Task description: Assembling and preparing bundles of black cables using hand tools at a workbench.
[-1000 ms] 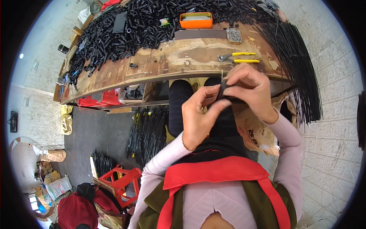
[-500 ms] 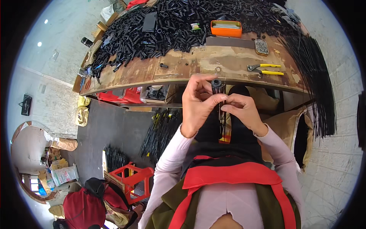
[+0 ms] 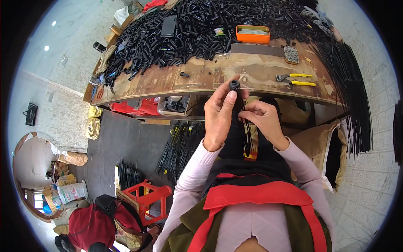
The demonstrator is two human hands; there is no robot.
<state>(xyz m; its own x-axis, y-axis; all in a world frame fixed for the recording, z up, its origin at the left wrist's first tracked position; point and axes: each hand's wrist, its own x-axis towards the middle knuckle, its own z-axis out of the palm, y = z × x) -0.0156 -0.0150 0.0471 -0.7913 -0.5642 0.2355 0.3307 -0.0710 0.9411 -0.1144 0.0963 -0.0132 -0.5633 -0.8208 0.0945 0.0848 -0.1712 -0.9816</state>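
My left hand [image 3: 217, 115] is wrapped round a short black tubular fitting [image 3: 234, 85], its round hollow end facing up, with the thumb pressed along its near side. Thin black rods [image 3: 248, 140] hang down below the fitting between my hands. Just to the right and lower, my right hand [image 3: 265, 122] is closed, thumb and fingertips pinching at the thin rods. How the rods join the fitting is hidden by my fingers. Beyond my hands, on the worn wooden bench [image 3: 168, 82], lie yellow-handled pliers [image 3: 297, 80] and a loose black fitting [image 3: 184, 74].
A large heap of black fittings [image 3: 197, 29] covers the bench's back. An orange box [image 3: 252, 34] and a small tin [image 3: 291, 55] stand before it. Long black rods [image 3: 350, 96] hang off the right end. A red plastic stool [image 3: 151, 201] and another person [image 3: 92, 227] are at lower left.
My left hand has raised the fitting slightly and laid its thumb higher along it. My right hand has slid lower, away from the fitting's top. The view has shifted slightly.
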